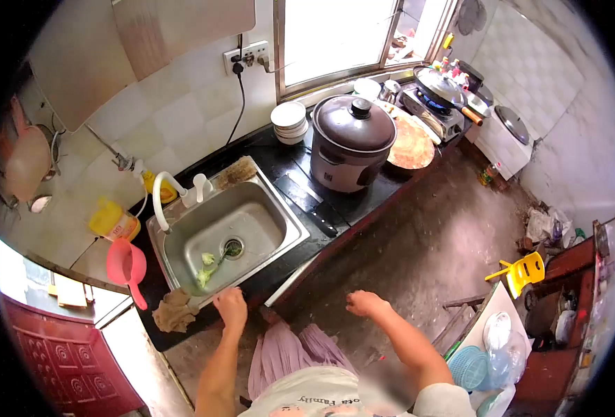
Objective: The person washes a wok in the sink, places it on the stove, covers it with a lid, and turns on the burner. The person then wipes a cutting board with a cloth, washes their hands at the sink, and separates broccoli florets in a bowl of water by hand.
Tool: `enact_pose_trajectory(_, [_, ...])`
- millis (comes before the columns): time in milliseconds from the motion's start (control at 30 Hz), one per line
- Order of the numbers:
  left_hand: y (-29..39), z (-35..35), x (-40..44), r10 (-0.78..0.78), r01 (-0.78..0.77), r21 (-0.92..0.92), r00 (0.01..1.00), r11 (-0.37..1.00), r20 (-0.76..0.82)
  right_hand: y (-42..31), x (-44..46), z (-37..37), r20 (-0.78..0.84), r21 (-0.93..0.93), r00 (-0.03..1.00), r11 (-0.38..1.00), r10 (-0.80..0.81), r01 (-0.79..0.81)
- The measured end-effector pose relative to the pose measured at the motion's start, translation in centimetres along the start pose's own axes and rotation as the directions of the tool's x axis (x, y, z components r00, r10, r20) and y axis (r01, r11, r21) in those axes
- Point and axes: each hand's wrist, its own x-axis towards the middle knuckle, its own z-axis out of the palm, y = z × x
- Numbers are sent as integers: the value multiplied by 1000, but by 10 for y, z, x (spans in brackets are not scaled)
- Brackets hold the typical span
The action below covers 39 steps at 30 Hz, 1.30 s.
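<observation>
My left hand (231,308) is closed, fingers curled, beside the front corner of the steel sink (290,236); nothing shows in it, and I cannot tell whether it touches the rim. A crumpled brown cloth (175,311) lies on the counter to its left. Pale green vegetable scraps (205,271) rest in the basin near the drain (233,249). Over the floor, away from the counter, my right hand (365,304) hangs in a loose fist with nothing visible in it. A knife (319,219) with a black handle lies on the counter right of the sink.
A large lidded cooker (353,149) stands behind the knife, beside stacked white bowls (289,122) and a round wooden board (410,142). Farther right, a lidded pan (441,85) sits on a lit gas stove (429,115). A pink dipper (127,264) is left of the sink.
</observation>
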Motion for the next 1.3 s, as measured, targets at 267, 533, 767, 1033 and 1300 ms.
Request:
enact_pose_trajectory(267, [87,31,-2,49,10,-200,957,980,285,43,-25,16,-132,186,990,980,-42,67])
enact_pose_trajectory(533, [136,34,31,242,-163,-376,955,912,171,48,-6,16,-141,220,986,969,-86,116])
enact_pose_trajectory(767, [77,52,52,98,20,-419,961,908,258,119,40,88,-29,288,995,954,99,-86])
enact_pose_trajectory(1033, [122,69,74,166,-5,-481,942,877,292,170,10,118,-39,578,899,744,436,-335])
enact_pose_trajectory(1300, [311,102,98,471,-221,-677,857,702,209,272,-50,127,-67,718,840,610,539,-334])
